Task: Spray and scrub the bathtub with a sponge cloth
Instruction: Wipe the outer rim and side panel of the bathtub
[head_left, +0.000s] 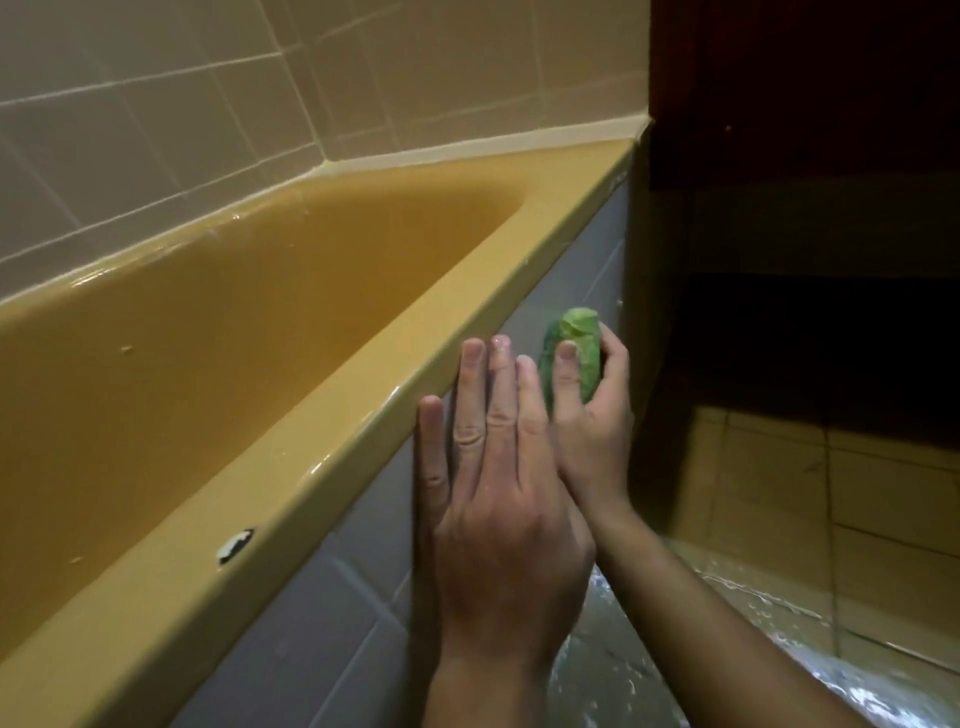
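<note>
Right hand (592, 431) grips a balled, crinkled bright-green sponge cloth (574, 340), at one o'clock of the flat, released left hand (498, 499) beside the mustard-yellow bathtub (291, 509).

Tan-tiled floor (769, 519) beside a mustard-yellow bathtub (332, 467): water (623, 670) lies pooled and glistening on the tiles at the foot of the tub's grey-tiled front panel (311, 623).

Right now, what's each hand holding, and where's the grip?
Right hand grips the bunched green sponge cloth around its lower half, thumb across the front, fingers round the right side. Left hand holds nothing: fingers straight, against the bathtub rim.
</note>
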